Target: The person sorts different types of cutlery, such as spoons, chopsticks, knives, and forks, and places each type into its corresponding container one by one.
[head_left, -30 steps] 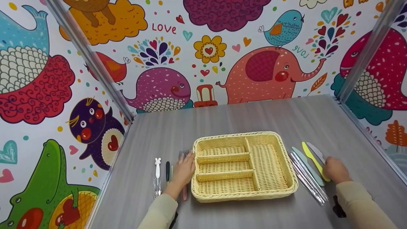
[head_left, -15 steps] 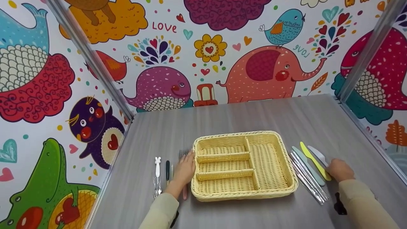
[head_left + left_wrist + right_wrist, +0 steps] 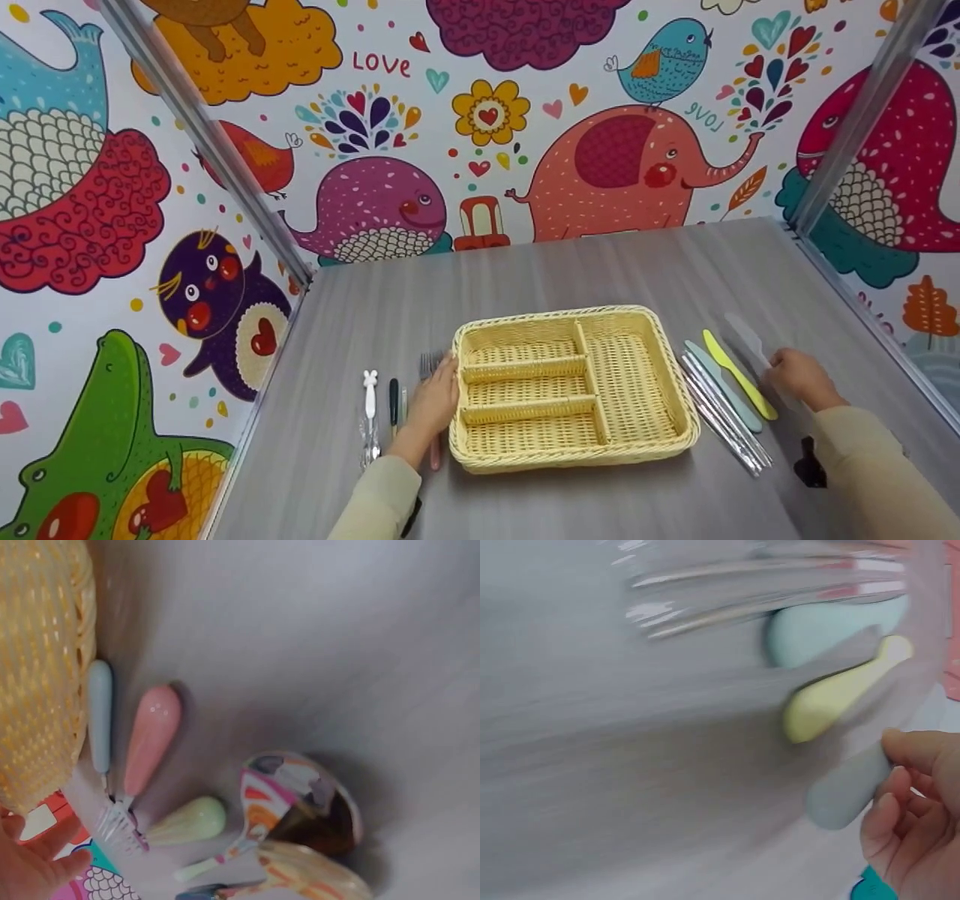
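Note:
My right hand [image 3: 807,379] pinches a grey table knife [image 3: 744,337] between thumb and fingers, to the right of the other knives; the knife's blade is blurred in the head view. In the right wrist view its rounded grey handle [image 3: 844,791] sticks out from the fingertips. A yellow knife [image 3: 738,375] and a pale teal knife [image 3: 721,384] lie nearby on the table. My left hand [image 3: 436,397] rests against the left side of a wicker basket [image 3: 525,322], fingers extended. Under that hand, forks with a pink handle [image 3: 153,736] and a blue-grey handle [image 3: 100,716] are partly hidden.
Clear-wrapped long utensils [image 3: 724,416] lie beside the basket's right side. To the left are a white-handled utensil with a rabbit-shaped end [image 3: 370,394] and a dark-handled one [image 3: 394,397]. The basket has several compartments. Printed wall panels [image 3: 495,172] enclose the grey table.
My right hand has moved slightly right and farther up the table with the grey knife, away from the yellow one. The left hand has stayed at the basket.

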Action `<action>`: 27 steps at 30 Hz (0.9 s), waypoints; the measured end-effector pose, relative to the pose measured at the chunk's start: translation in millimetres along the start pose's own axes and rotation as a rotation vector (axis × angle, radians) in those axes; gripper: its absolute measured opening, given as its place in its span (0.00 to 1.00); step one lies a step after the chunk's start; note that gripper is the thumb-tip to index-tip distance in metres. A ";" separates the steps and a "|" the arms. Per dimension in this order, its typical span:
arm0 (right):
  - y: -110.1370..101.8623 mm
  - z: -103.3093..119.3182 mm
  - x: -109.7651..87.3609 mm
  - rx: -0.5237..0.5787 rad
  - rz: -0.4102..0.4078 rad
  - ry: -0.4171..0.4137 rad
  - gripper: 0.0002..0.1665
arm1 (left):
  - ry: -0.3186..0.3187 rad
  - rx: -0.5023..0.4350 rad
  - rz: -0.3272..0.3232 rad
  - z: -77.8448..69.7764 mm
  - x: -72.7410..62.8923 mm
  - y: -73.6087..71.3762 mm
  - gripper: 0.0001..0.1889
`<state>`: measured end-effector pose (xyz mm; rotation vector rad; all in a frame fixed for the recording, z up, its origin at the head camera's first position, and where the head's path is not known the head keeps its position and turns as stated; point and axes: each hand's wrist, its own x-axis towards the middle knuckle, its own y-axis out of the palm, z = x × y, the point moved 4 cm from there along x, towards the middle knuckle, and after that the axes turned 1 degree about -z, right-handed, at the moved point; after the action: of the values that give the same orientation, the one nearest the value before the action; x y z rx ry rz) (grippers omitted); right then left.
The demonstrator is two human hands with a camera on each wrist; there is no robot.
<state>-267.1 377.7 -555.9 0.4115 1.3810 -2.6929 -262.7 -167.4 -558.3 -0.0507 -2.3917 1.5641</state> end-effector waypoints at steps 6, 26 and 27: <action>-13.0 54.6 6.6 0.138 -0.129 -0.105 0.22 | -0.029 -0.041 0.013 1.8 0.3 -1.1 0.20; 81.5 185.0 18.8 0.292 0.216 -0.132 0.05 | -0.069 -0.059 0.048 1.0 2.4 3.5 0.21; 86.8 185.7 18.8 0.263 0.222 -0.130 0.03 | -0.072 -0.065 0.052 0.6 2.2 3.5 0.21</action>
<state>-304.6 177.5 -526.0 0.3760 0.8929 -2.6661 -265.3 -166.0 -561.2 -0.0715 -2.5162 1.5356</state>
